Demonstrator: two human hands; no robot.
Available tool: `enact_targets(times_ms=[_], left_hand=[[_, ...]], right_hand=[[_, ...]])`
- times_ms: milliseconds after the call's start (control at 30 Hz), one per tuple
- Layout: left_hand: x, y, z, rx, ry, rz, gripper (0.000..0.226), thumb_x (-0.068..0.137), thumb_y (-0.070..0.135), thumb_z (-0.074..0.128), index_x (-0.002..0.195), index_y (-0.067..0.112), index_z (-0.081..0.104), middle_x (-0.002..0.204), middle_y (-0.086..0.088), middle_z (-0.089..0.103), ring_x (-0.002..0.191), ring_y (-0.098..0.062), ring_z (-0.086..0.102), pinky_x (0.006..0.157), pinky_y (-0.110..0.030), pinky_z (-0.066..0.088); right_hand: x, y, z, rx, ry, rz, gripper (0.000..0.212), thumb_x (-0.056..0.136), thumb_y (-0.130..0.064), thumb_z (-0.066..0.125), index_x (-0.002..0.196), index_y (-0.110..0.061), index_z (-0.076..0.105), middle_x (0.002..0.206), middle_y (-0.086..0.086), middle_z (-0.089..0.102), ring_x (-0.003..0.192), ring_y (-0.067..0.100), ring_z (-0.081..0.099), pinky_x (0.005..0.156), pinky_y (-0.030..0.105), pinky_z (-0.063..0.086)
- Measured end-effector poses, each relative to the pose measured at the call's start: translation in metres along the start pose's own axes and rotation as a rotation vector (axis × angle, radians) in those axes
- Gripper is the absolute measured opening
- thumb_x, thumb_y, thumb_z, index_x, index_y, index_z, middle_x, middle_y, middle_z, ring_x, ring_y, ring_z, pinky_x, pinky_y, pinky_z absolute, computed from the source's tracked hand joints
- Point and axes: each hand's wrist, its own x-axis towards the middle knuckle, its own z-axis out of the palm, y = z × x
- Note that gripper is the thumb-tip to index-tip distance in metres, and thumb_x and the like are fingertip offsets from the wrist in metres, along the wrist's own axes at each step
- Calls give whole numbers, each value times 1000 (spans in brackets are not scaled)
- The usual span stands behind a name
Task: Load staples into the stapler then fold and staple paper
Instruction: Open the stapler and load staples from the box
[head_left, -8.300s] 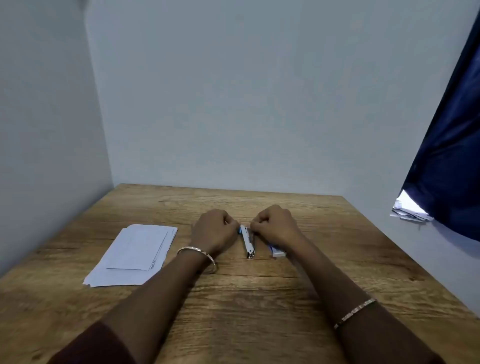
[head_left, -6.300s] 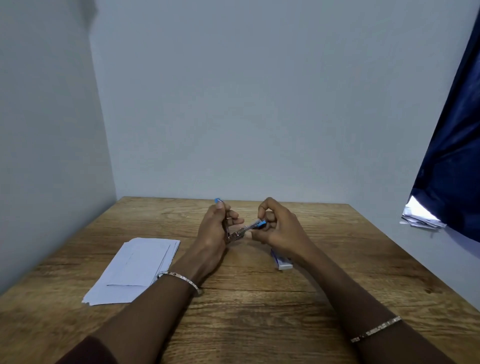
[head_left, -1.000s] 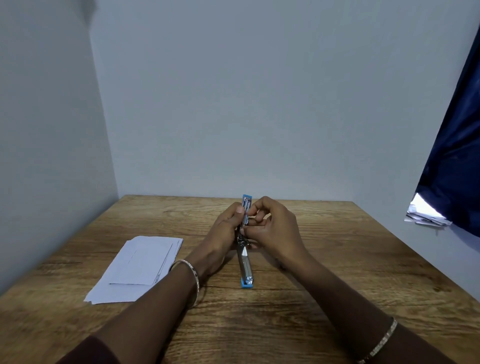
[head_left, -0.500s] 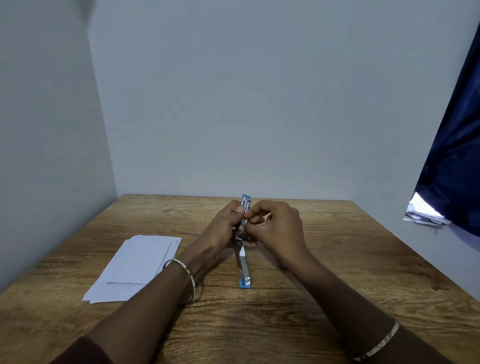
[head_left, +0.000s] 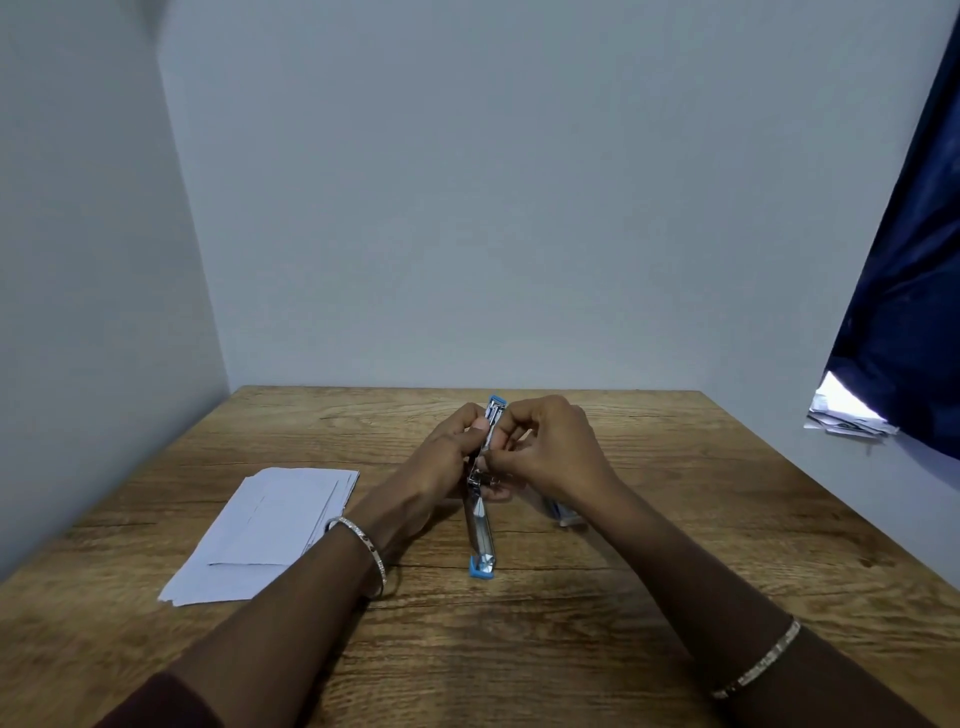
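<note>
The opened stapler (head_left: 480, 525) is gripped by the fingers of the left hand (head_left: 447, 457) and right hand (head_left: 550, 447). Paper (head_left: 270, 530) is left of the fingers.

Stapler (head_left: 481, 540): small, silver metal with light-blue plastic end caps. Swung fully open at its hinge; one arm lies flat on the wooden table, pointing toward the viewer, blue cap nearest. The other arm rises upright from the hinge, its blue tip at the top.

Paper (head_left: 270, 530): several white sheets in a loose, slightly fanned stack, one smaller folded piece on top. Lies flat on the table, left of the stapler and apart from it.

Staple box (head_left: 563, 514): small, white and blue, mostly hidden; right of the stapler, on the table.
</note>
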Motion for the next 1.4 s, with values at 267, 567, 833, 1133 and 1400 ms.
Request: enact_targets(times_ms=[267, 567, 833, 1133, 1400], left_hand=[[-1, 2, 0, -173, 86, -84, 30, 110, 23, 33, 121, 5, 54, 105, -19, 71, 79, -27, 73, 64, -47, 65], [3, 2, -3, -236, 116, -96, 26, 111, 21, 28, 110, 7, 50, 74, -15, 78, 47, -25, 68, 44, -31, 57], [5, -2, -2, -312, 141, -109, 26, 109, 19, 35, 109, 7, 57, 56, -3, 57, 36, -13, 46, 35, -20, 38], [2, -2, -1, -289, 123, -112, 27, 110, 19, 33, 110, 6, 56, 56, -3, 54, 37, -12, 44, 34, -20, 37], [5, -4, 0, -285, 107, -132, 27, 109, 28, 41, 110, 7, 58, 58, -1, 45, 39, -10, 39, 33, -19, 34]], right_hand=[[-5, -1, 2, 153, 24, -52, 18, 73, 6, 83, 67, -8, 71, 48, -14, 62, 41, -5, 57, 44, 10, 46], [14, 28, -69, -289, -100, 21, 16, 68, -4, 83, 61, -15, 73, 55, -11, 68, 49, -8, 58, 55, 8, 41], [10, 63, -88, -386, -308, 159, 11, 68, 1, 84, 68, -7, 77, 61, -5, 76, 58, -3, 69, 60, 25, 57], [10, 63, -93, -385, -444, 184, 14, 72, -5, 87, 81, -13, 79, 83, 7, 81, 74, 9, 69, 80, 40, 61], [11, 57, -92, -216, -448, 123, 37, 67, -27, 94, 99, -25, 75, 103, 0, 77, 70, -4, 63, 72, 19, 50]])
